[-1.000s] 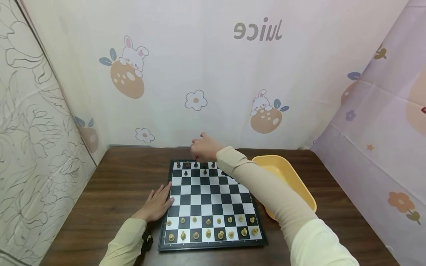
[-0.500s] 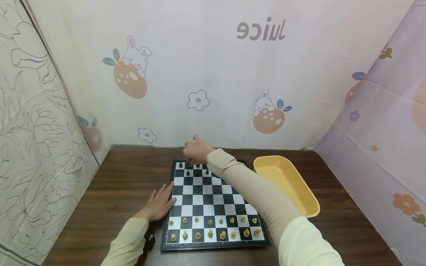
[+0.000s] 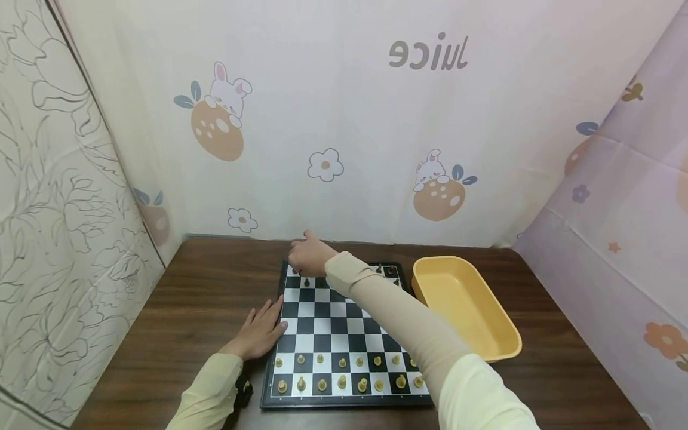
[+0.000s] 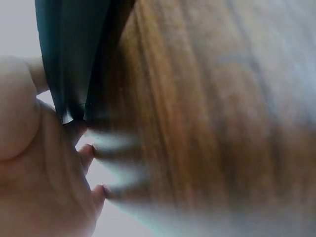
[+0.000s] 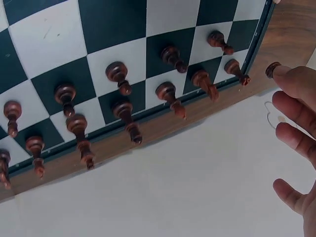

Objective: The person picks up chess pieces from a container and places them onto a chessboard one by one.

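A black-and-white chessboard (image 3: 330, 325) lies on the wooden table. My right hand (image 3: 310, 257) reaches over its far left corner. In the right wrist view the right hand (image 5: 298, 113) pinches a dark brown chess piece (image 5: 271, 70) just beyond the board's edge; its round base shows, while the fingers hide the rest. Several brown chess pieces (image 5: 118, 74) stand on the far two rows. My left hand (image 3: 258, 334) rests at the board's left edge, fingers straight and spread. The left wrist view shows the left hand (image 4: 44, 177) beside the board's dark side (image 4: 74, 54).
Several pale yellow chess pieces (image 3: 342, 362) stand on the two near rows. A yellow tray (image 3: 467, 304) sits right of the board, with the right forearm passing in front of it. A printed curtain (image 3: 349, 119) hangs behind the table (image 3: 204, 286).
My right hand has moved left along the far edge to the board's left corner, uncovering pieces at the far right. The left hand stays at the board's edge. The head view has shifted slightly.
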Tool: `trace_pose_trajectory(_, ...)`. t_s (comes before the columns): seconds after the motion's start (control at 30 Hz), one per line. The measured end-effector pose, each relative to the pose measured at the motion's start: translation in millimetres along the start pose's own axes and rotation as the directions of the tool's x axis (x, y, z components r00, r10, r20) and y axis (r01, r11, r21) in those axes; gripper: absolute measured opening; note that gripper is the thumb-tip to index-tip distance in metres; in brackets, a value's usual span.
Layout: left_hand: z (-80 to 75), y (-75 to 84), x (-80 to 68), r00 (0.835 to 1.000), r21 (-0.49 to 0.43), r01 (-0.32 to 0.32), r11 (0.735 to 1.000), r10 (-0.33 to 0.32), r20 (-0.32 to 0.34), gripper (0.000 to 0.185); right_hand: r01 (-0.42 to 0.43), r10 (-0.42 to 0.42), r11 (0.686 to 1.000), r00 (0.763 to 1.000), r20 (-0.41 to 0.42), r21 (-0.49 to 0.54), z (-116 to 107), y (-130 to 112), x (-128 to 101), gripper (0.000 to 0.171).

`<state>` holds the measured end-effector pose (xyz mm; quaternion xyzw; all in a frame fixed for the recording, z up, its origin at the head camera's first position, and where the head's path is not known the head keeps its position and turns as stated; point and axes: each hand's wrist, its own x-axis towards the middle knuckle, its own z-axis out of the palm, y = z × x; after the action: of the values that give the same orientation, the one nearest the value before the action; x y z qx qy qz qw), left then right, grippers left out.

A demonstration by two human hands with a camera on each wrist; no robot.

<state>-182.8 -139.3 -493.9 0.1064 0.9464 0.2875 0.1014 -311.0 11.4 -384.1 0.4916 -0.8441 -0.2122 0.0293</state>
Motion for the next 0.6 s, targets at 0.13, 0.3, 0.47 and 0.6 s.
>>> trace_pose_trajectory(0.13,1.8,-1.3,0.1,1.0,0.002,0.004,1.0,-0.004,0.002,0.062,0.013,-0.013,1.0,1.0,-0.003,-0.019,6,-6,6,0.01)
trace_pose_trajectory(0.3,3.0,-2.1,2.1,1.0,0.017,0.003,1.0,-0.003,0.001,0.062,0.015,-0.015,0.998,1.0,-0.008,-0.064,16,-11,12,0.012)
trace_pose_trajectory(0.47,2.0,-2.8,2.9,1.0,0.022,-0.019,1.0,0.019,-0.007,0.061,0.032,-0.033,0.996,0.999,-0.012,-0.088,26,-15,20,0.015)
trace_pose_trajectory(0.6,1.9,-3.9,3.5,1.0,0.031,-0.015,0.999,0.015,-0.009,0.061,0.04,-0.045,0.993,0.998,-0.033,-0.115,31,-18,25,0.018)
